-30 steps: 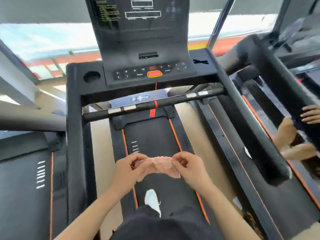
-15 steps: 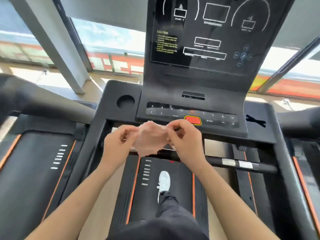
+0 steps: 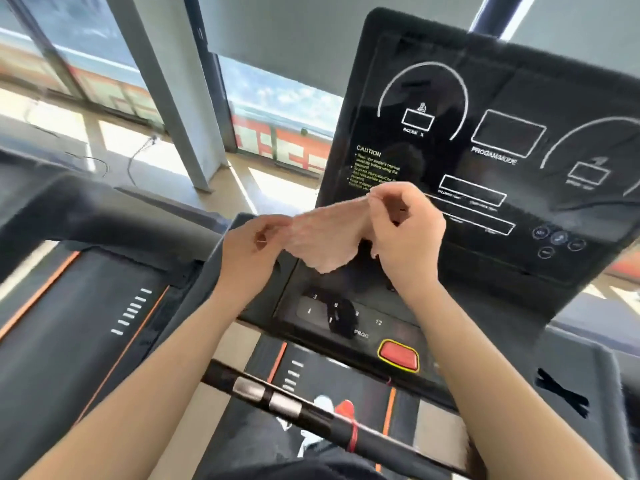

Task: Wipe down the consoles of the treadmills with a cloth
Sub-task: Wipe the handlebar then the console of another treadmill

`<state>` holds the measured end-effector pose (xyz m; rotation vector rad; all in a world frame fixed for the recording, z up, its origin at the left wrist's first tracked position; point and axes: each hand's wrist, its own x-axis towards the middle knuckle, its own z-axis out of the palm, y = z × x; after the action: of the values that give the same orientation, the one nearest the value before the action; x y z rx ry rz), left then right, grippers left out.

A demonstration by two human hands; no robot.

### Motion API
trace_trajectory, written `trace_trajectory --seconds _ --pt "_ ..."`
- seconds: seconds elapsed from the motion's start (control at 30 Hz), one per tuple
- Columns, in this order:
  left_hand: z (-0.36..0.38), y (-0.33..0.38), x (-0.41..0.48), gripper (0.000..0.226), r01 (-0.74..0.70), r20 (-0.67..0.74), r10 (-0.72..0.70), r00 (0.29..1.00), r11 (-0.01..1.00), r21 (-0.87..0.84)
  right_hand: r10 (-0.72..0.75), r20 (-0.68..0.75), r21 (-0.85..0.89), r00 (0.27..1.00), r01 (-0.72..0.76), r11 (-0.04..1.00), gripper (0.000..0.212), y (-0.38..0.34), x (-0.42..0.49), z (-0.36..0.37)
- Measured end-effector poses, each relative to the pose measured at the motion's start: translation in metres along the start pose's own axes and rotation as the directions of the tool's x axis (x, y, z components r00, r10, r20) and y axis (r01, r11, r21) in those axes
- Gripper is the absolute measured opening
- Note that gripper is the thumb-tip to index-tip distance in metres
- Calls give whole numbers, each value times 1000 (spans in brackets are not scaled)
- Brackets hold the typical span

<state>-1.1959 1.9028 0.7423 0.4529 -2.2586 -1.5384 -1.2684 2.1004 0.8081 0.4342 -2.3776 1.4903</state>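
Cloth [image 3: 323, 237] pinched btwn left hand [image 3: 251, 249], right hand [image 3: 407, 233], before console [image 3: 491, 150].

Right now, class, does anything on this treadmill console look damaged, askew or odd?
Yes. A dark blotch hides some number keys on the keypad, and a ragged black cross sits on the right tray, like tape or a scuff.
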Motion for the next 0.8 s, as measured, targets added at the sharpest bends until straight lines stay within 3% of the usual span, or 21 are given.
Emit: trace_trajectory --seconds 0.2,0.33,0.47,0.6,0.73,0.8 --pt "16 -16 59 17 75 90 -57 994 976 -205 -171 -69 -155 983 159 975 16 8 40 32" --pt "33 -50 83 22 212 231 -160 960 952 -220 -305 212 -323 928 361 875 28 49 34 66" --pt "47 -67 90 29 281 338 -190 922 928 -245 -215 489 -626 845 512 588 56 93 22 88" --pt "60 -79 98 30 299 403 -191 895 927 -225 -200 576 -712 792 607 352 66 110 25 100" --pt "58 -98 102 29 198 473 -131 871 976 -94 -198 588 -753 785 620 222 67 116 24 104" --pt "54 -117 103 28 52 458 -56 887 998 22 -210 605 -750 768 638 175 65 119 29 102"
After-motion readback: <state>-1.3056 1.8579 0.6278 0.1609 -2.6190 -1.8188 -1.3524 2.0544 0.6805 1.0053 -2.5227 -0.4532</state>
